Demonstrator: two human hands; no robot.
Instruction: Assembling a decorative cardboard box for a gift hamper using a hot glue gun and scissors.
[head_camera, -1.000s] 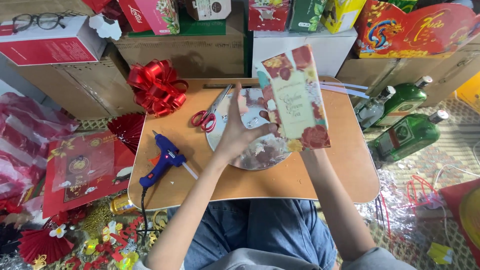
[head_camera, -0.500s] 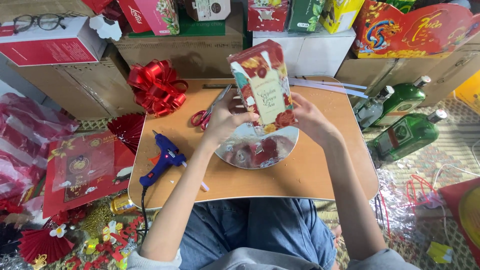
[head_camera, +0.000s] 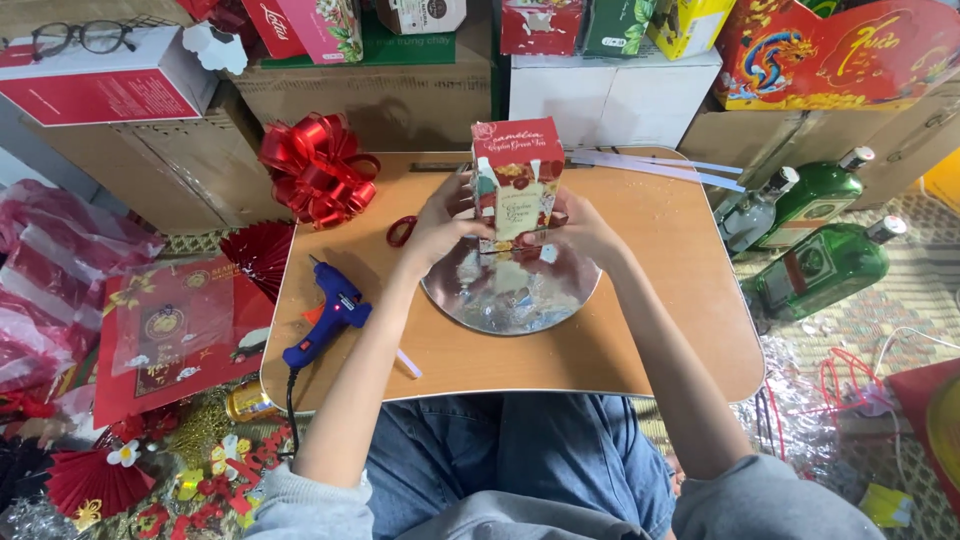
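A tall red and cream box with a flower pattern (head_camera: 517, 180) stands upright at the far side of a round shiny silver disc (head_camera: 512, 292) on the small wooden table (head_camera: 640, 350). My left hand (head_camera: 437, 225) grips the box's left side. My right hand (head_camera: 585, 228) holds its right side near the bottom. Red-handled scissors (head_camera: 401, 231) lie partly hidden behind my left hand.
A blue glue gun (head_camera: 328, 315) lies at the table's left front. A red ribbon bow (head_camera: 315, 167) sits at the back left corner, white strips (head_camera: 650, 165) at the back right. Two green bottles (head_camera: 815, 262) lie right of the table. Cardboard and gift boxes (head_camera: 600, 70) stand behind.
The box, held tilted in the air before, has come down and turned upright onto the silver disc. My right hand has shifted to its lower right side.
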